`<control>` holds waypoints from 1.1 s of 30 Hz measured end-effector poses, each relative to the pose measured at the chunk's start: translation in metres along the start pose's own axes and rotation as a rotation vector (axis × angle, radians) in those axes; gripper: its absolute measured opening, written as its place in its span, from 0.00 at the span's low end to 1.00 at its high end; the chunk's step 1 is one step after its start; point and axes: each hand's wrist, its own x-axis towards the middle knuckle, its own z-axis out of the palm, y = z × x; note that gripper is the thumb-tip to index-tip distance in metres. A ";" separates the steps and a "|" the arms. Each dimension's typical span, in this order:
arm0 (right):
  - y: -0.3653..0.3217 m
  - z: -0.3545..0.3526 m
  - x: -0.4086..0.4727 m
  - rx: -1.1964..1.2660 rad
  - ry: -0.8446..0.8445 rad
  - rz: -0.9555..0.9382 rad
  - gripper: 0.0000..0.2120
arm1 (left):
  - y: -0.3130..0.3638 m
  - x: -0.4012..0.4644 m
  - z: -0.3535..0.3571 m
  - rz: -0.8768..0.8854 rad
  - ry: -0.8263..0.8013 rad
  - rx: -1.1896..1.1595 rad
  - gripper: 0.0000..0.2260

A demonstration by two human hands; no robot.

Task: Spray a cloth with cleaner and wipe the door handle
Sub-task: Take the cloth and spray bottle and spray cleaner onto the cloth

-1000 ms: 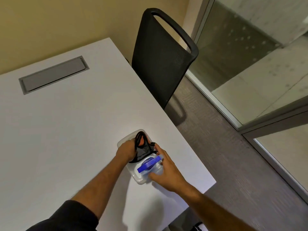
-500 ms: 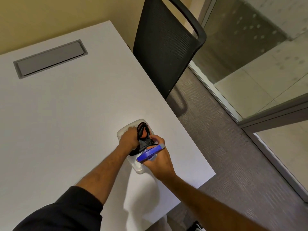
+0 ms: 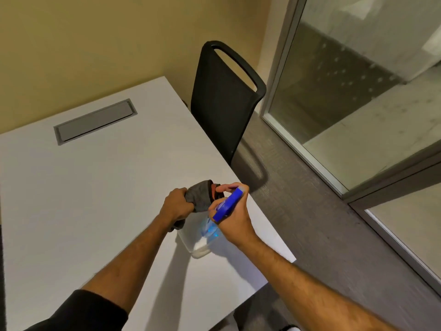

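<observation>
- A grey cloth (image 3: 200, 196) is gripped in the left hand (image 3: 177, 206), fingers curled tight around it; the bunched fabric sticks out toward the right hand, and a bit hangs below the fist.
- A spray bottle (image 3: 205, 231) is held by the right hand (image 3: 232, 217), fingers wrapped around the blue spray head (image 3: 228, 204) (trigger contact hard to make out).
- The blue head is tilted, its front end pointed up and away, right beside the cloth; the right thumb and forefinger are seen just at the cloth's edge.
- The clear bottle body is seen under both hands, over the white surface (image 3: 83, 187) near its right edge; whether it rests on the surface or is lifted cannot be told.
- A little orange-red is visible at the cloth's far end (unclear what it is).
- A grey rectangular hatch (image 3: 95, 120) is set into the surface, well apart from the hands, toward the far left.
- A black mesh chair (image 3: 222, 101) is placed at the surface's far right side, against the yellow wall.
- A glass partition with metal frame (image 3: 281, 68) is seen on the right, grey carpet below.
- No door handle is seen in view.
- A dark sleeve (image 3: 83, 311) is worn on the left arm; the right forearm is bare.
</observation>
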 end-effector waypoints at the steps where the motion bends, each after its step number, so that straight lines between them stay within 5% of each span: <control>1: -0.011 -0.007 -0.001 0.011 0.014 -0.026 0.32 | 0.007 -0.007 -0.003 -0.011 0.009 -0.013 0.06; 7: -0.075 -0.068 -0.013 0.042 0.029 -0.090 0.34 | 0.054 -0.060 -0.017 -0.023 0.047 -0.163 0.17; 12: -0.105 -0.143 -0.049 0.070 0.089 -0.147 0.13 | 0.106 -0.109 -0.014 0.131 0.093 -0.489 0.27; 14: -0.115 -0.173 -0.065 0.085 0.068 -0.131 0.14 | 0.128 -0.122 -0.005 0.112 0.089 -0.600 0.30; 19: -0.129 -0.242 -0.101 -0.052 0.019 -0.119 0.16 | 0.202 -0.152 0.038 0.102 0.087 -0.915 0.22; 25: -0.136 -0.311 -0.135 -0.097 0.074 -0.075 0.14 | 0.305 -0.189 0.096 0.264 -0.014 -1.039 0.30; 33: -0.165 -0.377 -0.151 -0.090 0.271 -0.077 0.17 | 0.404 -0.200 0.128 0.306 -0.143 -1.092 0.12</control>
